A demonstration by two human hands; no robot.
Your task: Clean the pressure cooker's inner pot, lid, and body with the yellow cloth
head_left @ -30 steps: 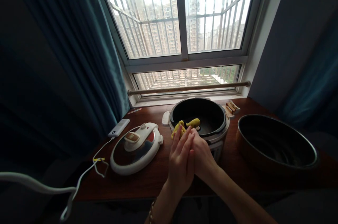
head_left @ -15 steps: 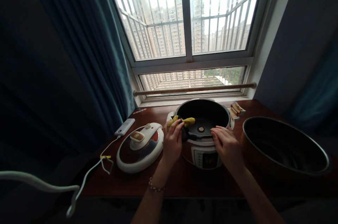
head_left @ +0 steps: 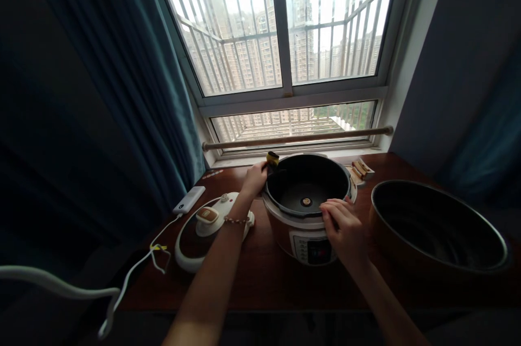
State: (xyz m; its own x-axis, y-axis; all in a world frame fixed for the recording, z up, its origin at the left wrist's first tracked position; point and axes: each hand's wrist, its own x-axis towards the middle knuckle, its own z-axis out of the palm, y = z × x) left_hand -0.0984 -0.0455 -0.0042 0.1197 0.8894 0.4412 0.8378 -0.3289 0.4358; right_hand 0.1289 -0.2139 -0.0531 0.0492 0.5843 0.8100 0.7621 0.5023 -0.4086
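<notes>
An electric pressure cooker [head_left: 280,229] stands lidless on the table, its dark interior showing a round sensor at the bottom. My left hand [head_left: 255,179] is closed on a yellow and black cloth [head_left: 272,158] at the cooker's left rear rim; part of the cloth is hidden behind the fingers. My right hand [head_left: 344,224] grips the cooker's front right rim, fingers over the edge and thumb on the near side. Left of the cooker, the white-rimmed lid [head_left: 185,262] lies on the table, partly covered by my left forearm.
At the right sits a large dark inner pot [head_left: 437,226]. A small open box [head_left: 361,169] stands behind the cooker's right side. On the left, a white power bank [head_left: 189,199] has a white cable [head_left: 134,270] attached. The window rail [head_left: 297,139] runs behind the table [head_left: 260,275].
My left hand, with the cloth, has moved from the cooker's front left rim back along to its left rear rim. My right hand stays on the front right rim.
</notes>
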